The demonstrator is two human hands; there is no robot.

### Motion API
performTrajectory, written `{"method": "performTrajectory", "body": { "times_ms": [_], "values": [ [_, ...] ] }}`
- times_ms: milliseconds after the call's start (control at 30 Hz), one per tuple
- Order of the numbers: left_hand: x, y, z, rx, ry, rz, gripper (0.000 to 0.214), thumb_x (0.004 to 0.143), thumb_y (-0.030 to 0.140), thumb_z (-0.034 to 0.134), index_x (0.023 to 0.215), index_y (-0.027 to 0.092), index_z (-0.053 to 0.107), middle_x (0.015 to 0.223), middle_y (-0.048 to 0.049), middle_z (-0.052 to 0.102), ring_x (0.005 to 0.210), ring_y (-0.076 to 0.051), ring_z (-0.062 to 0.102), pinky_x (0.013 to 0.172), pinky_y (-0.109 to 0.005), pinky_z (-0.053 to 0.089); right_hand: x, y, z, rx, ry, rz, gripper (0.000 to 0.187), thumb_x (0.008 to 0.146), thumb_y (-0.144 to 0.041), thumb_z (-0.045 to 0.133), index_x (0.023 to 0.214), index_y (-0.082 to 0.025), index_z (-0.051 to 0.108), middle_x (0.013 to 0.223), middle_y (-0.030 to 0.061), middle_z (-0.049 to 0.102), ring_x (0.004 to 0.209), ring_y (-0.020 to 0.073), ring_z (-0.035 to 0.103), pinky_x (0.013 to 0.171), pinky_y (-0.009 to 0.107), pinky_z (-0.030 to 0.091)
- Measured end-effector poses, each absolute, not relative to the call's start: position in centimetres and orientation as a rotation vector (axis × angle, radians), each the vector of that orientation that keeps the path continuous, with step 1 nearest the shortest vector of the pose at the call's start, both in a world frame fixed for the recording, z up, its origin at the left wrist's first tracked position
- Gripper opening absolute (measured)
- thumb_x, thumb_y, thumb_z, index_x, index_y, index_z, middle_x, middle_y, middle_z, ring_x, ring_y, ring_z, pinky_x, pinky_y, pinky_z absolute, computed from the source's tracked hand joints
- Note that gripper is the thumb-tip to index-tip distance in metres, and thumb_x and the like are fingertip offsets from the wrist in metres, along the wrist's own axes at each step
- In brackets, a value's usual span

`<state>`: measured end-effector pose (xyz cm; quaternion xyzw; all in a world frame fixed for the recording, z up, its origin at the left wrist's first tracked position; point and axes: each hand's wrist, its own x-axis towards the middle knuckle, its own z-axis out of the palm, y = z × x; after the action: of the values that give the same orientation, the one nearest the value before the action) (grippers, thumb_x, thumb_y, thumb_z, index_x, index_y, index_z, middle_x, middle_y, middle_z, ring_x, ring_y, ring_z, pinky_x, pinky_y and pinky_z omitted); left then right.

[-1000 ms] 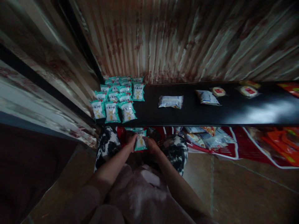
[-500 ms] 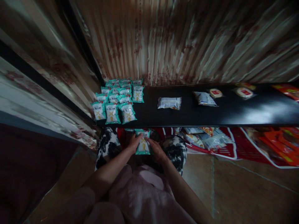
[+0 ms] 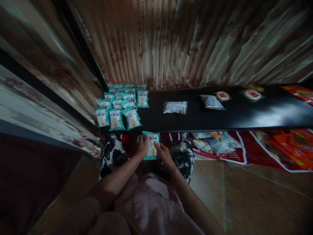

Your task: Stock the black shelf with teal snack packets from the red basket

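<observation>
Between my knees, just in front of the black shelf's near edge, a teal and white snack packet [image 3: 151,150] is held face up by both hands. My left hand [image 3: 142,146] grips its left side, and my right hand [image 3: 164,152] grips its right side with the thumb on the front. The fingers underneath are hidden. On the left end of the black shelf [image 3: 154,118], several matching snack packets [image 3: 115,119] stand in rows, leaning back on one another. The nearest of them is a little above and left of my hands.
Farther right on the shelf lie a white packet [image 3: 175,107], another pale packet [image 3: 211,102], small round wrapped cakes [image 3: 252,94] and a red packet [image 3: 299,93]. Below the shelf, a red sheet [image 3: 254,153] carries loose packets and orange bags [image 3: 288,147]. A pleated curtain [image 3: 171,45] hangs behind.
The held snack packet has risen slightly and shifted a little right, nearer the shelf edge. My left hand now sits higher along its side. The packets on the shelf stand as before.
</observation>
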<state>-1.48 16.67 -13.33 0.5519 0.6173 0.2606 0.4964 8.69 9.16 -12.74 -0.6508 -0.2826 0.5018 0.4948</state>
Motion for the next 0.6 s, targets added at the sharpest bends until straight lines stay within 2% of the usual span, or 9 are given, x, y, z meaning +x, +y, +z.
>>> {"method": "performTrajectory", "body": {
  "times_ms": [300, 467, 600],
  "values": [
    [-1.1, 16.8, -12.1, 1.45, 1.507, 0.622, 0.039, 0.091, 0.044, 0.03, 0.095, 0.017, 0.058, 0.097, -0.0119, 0.066, 0.09, -0.023, 0.061, 0.081, -0.033, 0.045, 9.3, 9.4, -11.2, -1.52, -0.664, 1.278, 0.061, 0.075, -0.067, 0.05, 0.104, -0.015, 0.065, 0.086, 0.0069, 0.072, 0.076, 0.0224, 0.065, 0.066, 0.029, 0.051],
    [-1.2, 17.0, -11.1, 1.497, 1.452, 0.636, 0.032, 0.09, 0.043, 0.035, 0.088, 0.02, 0.058, 0.093, -0.0086, 0.066, 0.089, -0.021, 0.06, 0.084, -0.031, 0.043, 10.4, 9.7, -10.8, -1.478, -0.656, 1.336, 0.061, 0.075, -0.065, 0.052, 0.104, -0.013, 0.065, 0.089, 0.0064, 0.071, 0.078, 0.0216, 0.065, 0.072, 0.03, 0.051],
    [-1.5, 16.8, -10.9, 1.475, 1.385, 0.695, 0.03, 0.089, 0.043, 0.037, 0.085, 0.021, 0.057, 0.092, -0.0072, 0.066, 0.089, -0.02, 0.059, 0.086, -0.032, 0.042, 10.6, 10.1, -11.6, -1.469, -0.634, 1.323, 0.06, 0.074, -0.065, 0.054, 0.103, -0.014, 0.065, 0.082, 0.0057, 0.071, 0.07, 0.0215, 0.064, 0.064, 0.03, 0.05]
  ]
}}
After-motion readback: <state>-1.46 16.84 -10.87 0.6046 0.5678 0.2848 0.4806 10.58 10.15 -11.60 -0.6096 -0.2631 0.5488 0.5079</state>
